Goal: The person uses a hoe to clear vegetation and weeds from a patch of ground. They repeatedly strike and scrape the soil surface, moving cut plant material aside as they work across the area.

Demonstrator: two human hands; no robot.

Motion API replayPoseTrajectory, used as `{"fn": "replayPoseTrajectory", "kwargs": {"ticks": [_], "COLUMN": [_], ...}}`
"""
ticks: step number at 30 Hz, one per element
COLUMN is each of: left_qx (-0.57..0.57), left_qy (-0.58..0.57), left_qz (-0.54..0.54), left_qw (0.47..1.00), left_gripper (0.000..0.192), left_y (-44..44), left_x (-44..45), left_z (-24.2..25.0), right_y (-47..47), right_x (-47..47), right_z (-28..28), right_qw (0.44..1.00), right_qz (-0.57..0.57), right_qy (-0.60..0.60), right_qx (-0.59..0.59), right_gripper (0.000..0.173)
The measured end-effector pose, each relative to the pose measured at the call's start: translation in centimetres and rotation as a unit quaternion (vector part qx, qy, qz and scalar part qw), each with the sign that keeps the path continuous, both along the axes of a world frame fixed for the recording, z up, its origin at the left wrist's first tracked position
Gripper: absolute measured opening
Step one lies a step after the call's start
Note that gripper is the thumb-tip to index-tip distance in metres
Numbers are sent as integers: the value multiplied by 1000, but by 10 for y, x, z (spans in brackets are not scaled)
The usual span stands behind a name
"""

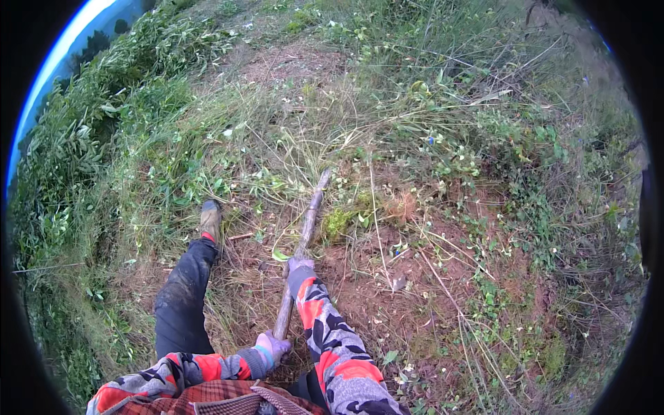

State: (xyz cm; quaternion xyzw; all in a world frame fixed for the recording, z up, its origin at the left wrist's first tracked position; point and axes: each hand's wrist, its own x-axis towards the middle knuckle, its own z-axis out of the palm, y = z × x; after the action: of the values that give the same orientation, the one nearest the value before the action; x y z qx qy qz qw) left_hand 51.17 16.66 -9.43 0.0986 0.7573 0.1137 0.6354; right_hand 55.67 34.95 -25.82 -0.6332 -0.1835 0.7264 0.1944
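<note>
A long wooden pole (310,223), perhaps a tool handle, runs away from me and slopes toward the ground. My left hand (273,347), in what looks like a light purple glove, is wrapped around its near end. Farther along, my right hand (301,265) grips the pole near its middle, also in a purplish glove. The far tip reaches into cut grass (306,171), and whether a blade is fixed there is hidden. Close to the pole lie a pale green leaf (280,255) and a yellow-green moss clump (336,224).
My left shoe (210,220) stands on the grass left of the pole. Reddish bare soil (358,290) with loose dry stalks (380,223) spreads to the right. Dense leafy plants (67,171) line the left slope edge; tangled brush (519,78) grows at upper right.
</note>
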Motion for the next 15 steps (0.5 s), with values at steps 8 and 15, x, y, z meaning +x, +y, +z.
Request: {"fn": "replayPoseTrajectory", "kwargs": {"ticks": [8,15], "left_qx": [91,288], "left_qy": [64,22], "left_qz": [-305,-596], "left_qw": [946,749], "left_gripper": [49,35], "left_y": [-62,87], "left_x": [24,58], "left_z": [25,46], "right_y": [-71,-60], "right_x": [98,219], "right_z": [108,257], "right_qw": [975,818], "right_qz": [-212,-502], "right_qy": [38,-81], "right_qx": [56,271], "right_gripper": [6,11]}}
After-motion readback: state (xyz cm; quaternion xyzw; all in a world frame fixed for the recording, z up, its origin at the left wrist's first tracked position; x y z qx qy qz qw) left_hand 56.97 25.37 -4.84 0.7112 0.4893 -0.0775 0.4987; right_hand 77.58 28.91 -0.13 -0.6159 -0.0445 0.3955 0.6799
